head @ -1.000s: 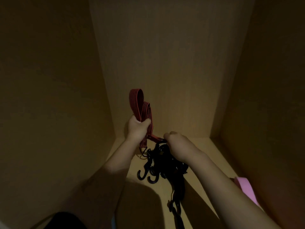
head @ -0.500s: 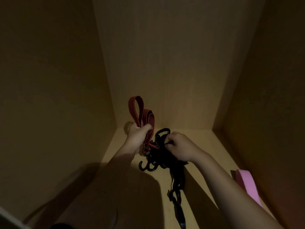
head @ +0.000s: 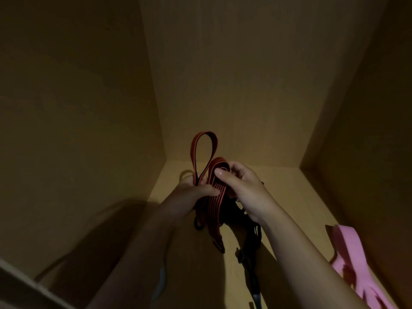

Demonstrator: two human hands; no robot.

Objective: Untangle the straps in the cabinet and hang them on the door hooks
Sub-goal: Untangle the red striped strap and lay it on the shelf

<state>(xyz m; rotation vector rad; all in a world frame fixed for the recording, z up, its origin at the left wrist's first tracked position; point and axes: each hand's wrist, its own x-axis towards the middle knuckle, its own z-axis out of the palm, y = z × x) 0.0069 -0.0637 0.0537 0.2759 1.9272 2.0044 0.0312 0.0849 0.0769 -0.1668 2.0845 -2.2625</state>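
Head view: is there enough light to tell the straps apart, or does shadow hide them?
Head view is dim and yellowish: the red strap shows its stripes; the black straps below blend into the arms' shadows; the pink band is readable.

Red strap (head: pixel 215 197): dark-striped, folded into several loops, one loop standing upright; your left grip (head: pixel 196 192) and right grip (head: pixel 243 188) both clasp it. Black straps (head: pixel 234 216): tangled, hanging beneath it, trailing onto the cabinet floor (head: pixel 289 197). Pink strap (head: pixel 356 264): lying apart, by the right wall.
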